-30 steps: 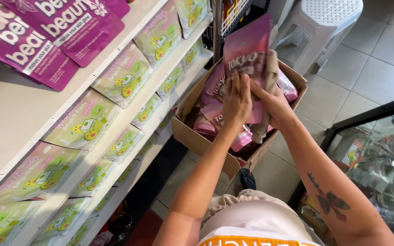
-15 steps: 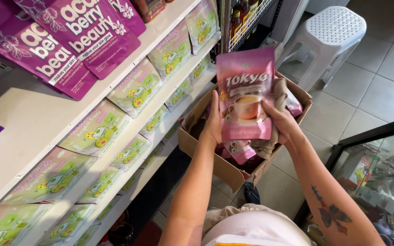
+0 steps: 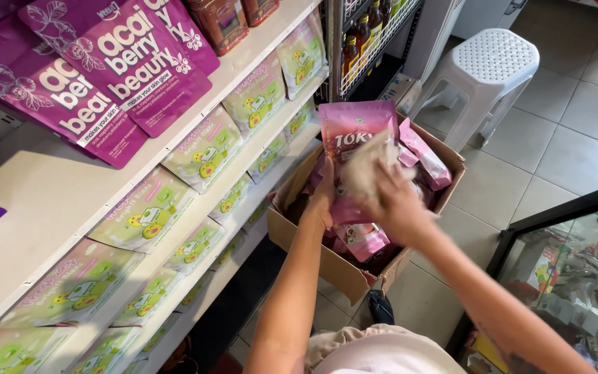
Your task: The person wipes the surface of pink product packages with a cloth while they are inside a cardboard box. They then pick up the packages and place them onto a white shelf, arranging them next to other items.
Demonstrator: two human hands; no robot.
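A: What are the hands doing?

B: They are lifting a pink pouch (image 3: 351, 131) above the open cardboard box (image 3: 340, 266) on the floor. The left hand (image 3: 323, 201) is closing round the pouch's lower left edge. The right hand (image 3: 385, 190) is passing across its front, blurred, so I cannot tell whether it is gripping or only brushing it.

A: So which step is this?

B: I judge it to be the pick-up, with the pouch clear of the box but not yet put anywhere. Carrying it off would call for a firm hold on both sides, since the pouch is looking soft and floppy.

A: What is lying around?

B: More pink pouches (image 3: 423, 156) are filling the box. To the left, shelves (image 3: 43, 201) are carrying purple bags (image 3: 115, 59) near the top edge and rows of green packets (image 3: 205, 149) along the lower edges. A white stool (image 3: 486, 69) is standing beyond the box, and a glass case (image 3: 576, 277) is sitting to the right.

A: Anything in the way?

B: The packed shelf fronts are leaving little room.
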